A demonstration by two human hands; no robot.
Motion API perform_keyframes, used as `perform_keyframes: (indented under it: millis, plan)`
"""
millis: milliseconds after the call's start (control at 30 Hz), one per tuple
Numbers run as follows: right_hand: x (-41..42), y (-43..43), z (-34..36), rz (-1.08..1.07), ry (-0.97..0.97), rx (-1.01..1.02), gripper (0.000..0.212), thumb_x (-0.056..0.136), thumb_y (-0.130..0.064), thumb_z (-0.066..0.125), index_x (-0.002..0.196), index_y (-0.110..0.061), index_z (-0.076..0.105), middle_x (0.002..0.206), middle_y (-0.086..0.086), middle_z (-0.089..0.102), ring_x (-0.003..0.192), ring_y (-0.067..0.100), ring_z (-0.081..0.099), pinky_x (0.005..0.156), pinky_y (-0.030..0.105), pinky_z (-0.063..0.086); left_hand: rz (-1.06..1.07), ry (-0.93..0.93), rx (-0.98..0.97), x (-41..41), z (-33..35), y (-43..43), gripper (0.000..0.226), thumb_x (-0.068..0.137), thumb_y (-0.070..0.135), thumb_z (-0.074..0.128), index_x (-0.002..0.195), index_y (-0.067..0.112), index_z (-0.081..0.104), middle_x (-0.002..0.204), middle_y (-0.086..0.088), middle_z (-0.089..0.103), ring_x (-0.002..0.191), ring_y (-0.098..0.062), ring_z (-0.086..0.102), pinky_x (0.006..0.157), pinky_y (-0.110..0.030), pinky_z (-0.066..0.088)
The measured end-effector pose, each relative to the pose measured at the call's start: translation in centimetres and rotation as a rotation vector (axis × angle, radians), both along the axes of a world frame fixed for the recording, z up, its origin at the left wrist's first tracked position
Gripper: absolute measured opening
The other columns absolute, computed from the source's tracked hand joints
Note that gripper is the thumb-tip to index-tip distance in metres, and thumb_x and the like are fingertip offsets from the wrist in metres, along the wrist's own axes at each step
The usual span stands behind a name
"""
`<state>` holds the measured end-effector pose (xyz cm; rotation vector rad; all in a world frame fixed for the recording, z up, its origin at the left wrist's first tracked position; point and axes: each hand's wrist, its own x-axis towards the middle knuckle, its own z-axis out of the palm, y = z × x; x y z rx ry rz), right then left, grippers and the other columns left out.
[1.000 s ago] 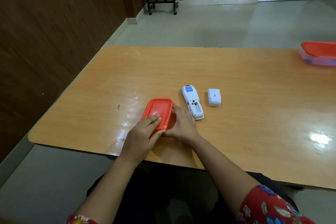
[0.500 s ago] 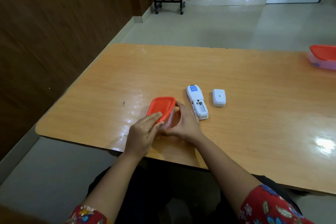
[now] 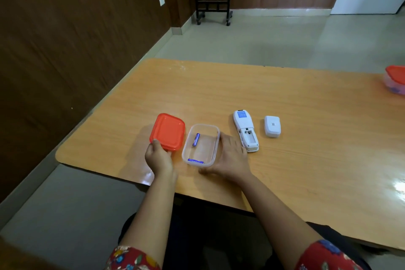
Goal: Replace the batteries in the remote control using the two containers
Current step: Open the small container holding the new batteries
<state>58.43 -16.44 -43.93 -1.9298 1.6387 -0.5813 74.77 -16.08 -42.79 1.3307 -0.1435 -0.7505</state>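
A clear plastic container [image 3: 215, 136] stands uncovered near the table's front edge. Inside it lie two blue batteries, one [image 3: 196, 139] near the left wall and one [image 3: 195, 161] along the near wall. Its red lid [image 3: 168, 131] lies flat on the table just to its left. My left hand [image 3: 158, 158] grips the lid's near edge. My right hand [image 3: 231, 156] cups the container's right side. The white remote control [image 3: 245, 130] lies face down to the right, its battery bay uncovered and empty. Its white battery cover [image 3: 272, 126] rests further right.
A second container with a red lid [image 3: 395, 82] sits at the table's far right edge. The wooden table [image 3: 306, 98] ends close to a dark wall on the left. A black wheeled stand [image 3: 212, 6] is on the floor beyond.
The red lid came off the clear container and was carried left onto the table by my left hand. The batteries inside are now exposed. My right hand stayed against the container.
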Motion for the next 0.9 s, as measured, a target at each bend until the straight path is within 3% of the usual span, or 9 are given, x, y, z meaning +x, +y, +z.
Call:
perform_keyframes:
  millis: [100,233,333,400,467,533,600,800,900]
  plan:
    - [0.0,0.0,0.3,0.023,0.019,0.03,0.11,0.047,-0.063,0.075,0.141,-0.028,0.027,0.136,-0.009,0.043,0.132,0.013,0.035,0.107,0.034,0.026,-0.025,-0.034,0.049,1.1,-0.7,-0.6,0.016,0.094,0.007,0.047,0.105,0.007,0.059,0.095,-0.009,0.062,0.094,-0.027,0.06,0.083,-0.036,0.052]
    - [0.2,0.1,0.3,0.026,0.059,0.04,0.117,0.045,-0.066,0.071,0.144,-0.027,0.022,0.14,-0.008,0.041,0.133,0.014,0.034,0.108,0.037,0.028,-0.091,-0.213,0.166,2.6,-0.8,-0.7,0.032,0.087,0.014,0.055,0.118,0.006,0.057,0.118,-0.016,0.063,0.106,-0.031,0.062,0.098,-0.044,0.048]
    - [-0.2,-0.2,1.1,0.117,0.126,0.125,0.133,0.045,-0.062,0.078,0.15,-0.021,0.008,0.152,-0.003,0.027,0.14,0.017,0.023,0.113,0.038,0.024,-0.134,-0.339,0.257,2.6,-0.5,-0.1,0.06,0.088,0.02,0.057,0.144,0.01,0.036,0.149,-0.013,0.039,0.137,-0.029,0.039,0.112,-0.044,0.033]
    - [-1.1,-0.5,2.5,0.215,0.112,0.25,0.134,0.052,-0.051,0.084,0.151,-0.015,0.002,0.156,0.001,0.016,0.144,0.018,0.016,0.116,0.037,0.023,-0.114,-0.423,0.245,2.1,-0.1,0.0,0.062,0.089,0.021,0.056,0.146,0.015,0.032,0.154,-0.007,0.03,0.142,-0.025,0.028,0.114,-0.044,0.029]
    - [-1.8,-0.9,3.9,0.238,0.006,0.264,0.11,0.066,-0.04,0.081,0.151,-0.015,0.014,0.154,0.001,0.024,0.142,0.017,0.022,0.112,0.031,0.027,-0.107,-0.4,0.155,1.7,0.7,-0.4,0.052,0.09,0.017,0.055,0.14,0.018,0.041,0.148,-0.004,0.04,0.136,-0.021,0.038,0.111,-0.038,0.034]
    - [-1.5,-1.4,4.5,0.158,-0.076,0.02,0.068,0.08,-0.029,0.069,0.141,-0.022,0.04,0.145,-0.002,0.042,0.134,0.017,0.037,0.105,0.027,0.033,-0.121,-0.308,0.067,1.5,1.6,-1.1,0.04,0.09,0.011,0.053,0.13,0.016,0.051,0.135,-0.004,0.054,0.124,-0.02,0.051,0.103,-0.033,0.041]
    - [-0.2,-2.2,4.8,0.112,0.033,-0.242,0.039,0.086,-0.021,0.058,0.125,-0.027,0.058,0.131,-0.007,0.056,0.122,0.02,0.045,0.097,0.029,0.036,-0.148,-0.255,0.028,1.2,1.9,-1.7,0.03,0.09,0.007,0.052,0.119,0.016,0.057,0.121,-0.005,0.062,0.114,-0.022,0.058,0.093,-0.029,0.043]
    - [3.5,-4.6,3.8,0.48,0.486,-0.344,0.037,0.089,-0.014,0.048,0.122,-0.025,0.06,0.125,-0.002,0.061,0.109,0.024,0.048,0.081,0.035,0.038,-0.195,-0.065,0.0,0.1,1.6,-1.9,0.023,0.093,0.006,0.047,0.11,0.015,0.059,0.116,-0.007,0.064,0.1,-0.022,0.063,0.092,-0.039,0.048]
    - [3.7,-5.0,3.4,0.515,0.576,-0.404,0.033,0.09,-0.018,0.051,0.121,-0.024,0.06,0.12,0.003,0.059,0.107,0.026,0.047,0.079,0.035,0.035,-0.222,0.04,-0.027,-0.3,1.7,-2.3,0.025,0.095,0.007,0.047,0.116,0.011,0.059,0.114,-0.006,0.064,0.089,-0.015,0.064,0.074,-0.027,0.048]
